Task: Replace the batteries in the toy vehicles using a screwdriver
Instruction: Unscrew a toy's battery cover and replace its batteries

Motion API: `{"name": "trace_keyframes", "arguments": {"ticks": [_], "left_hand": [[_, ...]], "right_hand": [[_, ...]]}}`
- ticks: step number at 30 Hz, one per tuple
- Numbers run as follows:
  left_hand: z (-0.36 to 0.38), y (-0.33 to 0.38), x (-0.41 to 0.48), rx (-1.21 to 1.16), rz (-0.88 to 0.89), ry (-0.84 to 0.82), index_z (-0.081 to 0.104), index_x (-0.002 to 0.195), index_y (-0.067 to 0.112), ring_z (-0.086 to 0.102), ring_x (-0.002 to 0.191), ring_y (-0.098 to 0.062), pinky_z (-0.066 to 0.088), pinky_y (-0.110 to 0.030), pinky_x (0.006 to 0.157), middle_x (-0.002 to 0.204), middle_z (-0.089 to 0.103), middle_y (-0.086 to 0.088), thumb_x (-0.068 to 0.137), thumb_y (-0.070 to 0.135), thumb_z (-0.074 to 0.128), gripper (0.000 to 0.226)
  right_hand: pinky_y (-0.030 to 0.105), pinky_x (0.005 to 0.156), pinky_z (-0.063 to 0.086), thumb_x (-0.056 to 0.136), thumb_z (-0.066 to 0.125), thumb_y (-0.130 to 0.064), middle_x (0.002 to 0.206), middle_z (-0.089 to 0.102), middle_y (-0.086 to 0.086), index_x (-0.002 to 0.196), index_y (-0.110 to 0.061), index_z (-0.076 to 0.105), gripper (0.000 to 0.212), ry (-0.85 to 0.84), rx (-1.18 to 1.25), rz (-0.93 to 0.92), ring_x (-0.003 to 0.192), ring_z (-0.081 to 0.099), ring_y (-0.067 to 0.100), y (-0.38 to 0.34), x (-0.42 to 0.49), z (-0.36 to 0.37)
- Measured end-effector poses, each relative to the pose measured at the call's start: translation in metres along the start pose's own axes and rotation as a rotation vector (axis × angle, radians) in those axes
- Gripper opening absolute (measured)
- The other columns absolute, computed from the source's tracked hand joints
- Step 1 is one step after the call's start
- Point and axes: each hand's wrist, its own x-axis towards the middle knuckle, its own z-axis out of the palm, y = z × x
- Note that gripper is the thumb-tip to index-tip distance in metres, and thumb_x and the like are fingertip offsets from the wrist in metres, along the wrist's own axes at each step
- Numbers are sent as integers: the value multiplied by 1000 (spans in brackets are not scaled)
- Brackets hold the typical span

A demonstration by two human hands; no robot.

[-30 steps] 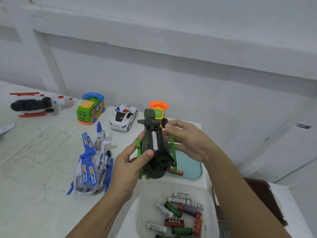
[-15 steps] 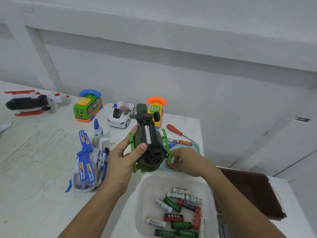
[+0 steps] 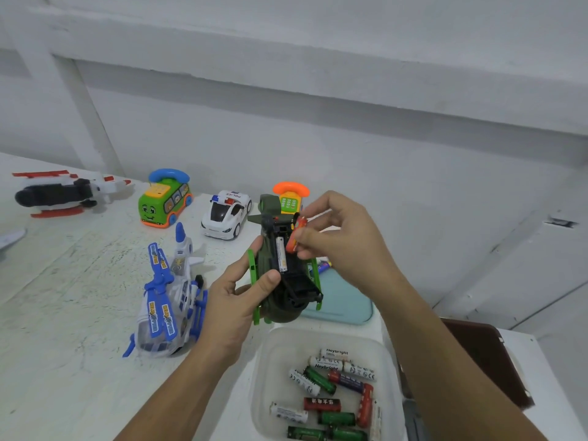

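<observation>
Head view: two hands work above a white table [image 3: 63, 313], with toys spread along it
Clear tub [image 3: 270, 361]: nearest the camera at the table's edge; holds loose batteries [image 3: 321, 404] lying at all angles, roughly a dozen, in white, green, red and one dark purple
Teal tray [image 3: 346, 303]: just beyond the tub, largely hidden by the held toy and the right forearm; a purple-tipped battery [image 3: 324, 267] peeks out at its far edge
Green helicopter [image 3: 280, 300]: held in the air over the tray, underside up, nose toward the camera, battery compartment open
Compartment contents: one white battery [image 3: 281, 253] seated lengthwise; the slot beside it is partly covered
Left hand [image 3: 235, 300]: fingers curled round the green helicopter's side, thumb pressed on its belly
Right hand [image 3: 343, 240]: thumb and fingertips pinch an orange-red battery [image 3: 296, 233], tilted at the compartment's right edge, just beside the seated white one
Toy count: six, one held and five on the table
On the table: blue-and-white helicopter [image 3: 168, 300] just left of the left hand; green bus [image 3: 165, 198], police car [image 3: 226, 213] and black-and-red helicopter [image 3: 60, 194] further back
Blocked: an orange-and-yellow phone toy [image 3: 289, 198] stands behind the green helicopter's tail, only its top showing
Right edge: a dark brown object [image 3: 483, 361] beyond the right forearm, too hidden to name
</observation>
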Motion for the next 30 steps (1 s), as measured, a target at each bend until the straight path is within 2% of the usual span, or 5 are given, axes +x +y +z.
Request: {"name": "trace_keyframes", "arguments": {"ticks": [9, 15, 21, 23, 30], "left_hand": [[-2, -1, -1, 43, 18, 12, 62, 119, 39, 71, 100, -19, 59, -41, 83, 112, 73, 5, 71, 21, 69, 52], [0, -1, -3, 76, 13, 25, 63, 116, 42, 72, 96, -14, 59, -45, 82, 109, 73, 13, 86, 14, 64, 41], [1, -5, -5, 105, 39, 3, 64, 117, 41, 72, 94, -13, 60, -34, 77, 119, 69, 5, 86, 12, 65, 43], [0, -4, -5, 124, 58, 5, 63, 119, 41, 72, 92, -11, 59, -28, 76, 120, 67, 5, 88, 9, 64, 44], [10, 4, 2, 35, -16, -2, 63, 117, 38, 73, 93, -13, 59, -39, 79, 103, 75, 11, 92, 6, 58, 41]], "right_hand": [[36, 72, 54, 80, 69, -9, 75, 68, 5, 84, -17, 62, 11, 20, -561, -143, 73, 65, 22, 3, -4, 23], [37, 76, 57, 82, 59, -2, 82, 71, 7, 88, -21, 67, 22, -22, -608, -73, 78, 68, 25, 5, 2, 22], [41, 72, 55, 80, 52, 0, 80, 66, 14, 81, -20, 51, 20, -14, -688, -50, 77, 65, 31, 9, 3, 26], [42, 73, 55, 79, 54, 0, 81, 66, 15, 79, -19, 48, 20, -9, -675, -38, 77, 64, 33, 11, 4, 25], [41, 69, 59, 72, 73, -1, 74, 69, 13, 71, -14, 54, 23, 49, -579, 14, 68, 69, 29, -5, 9, 15]]}}
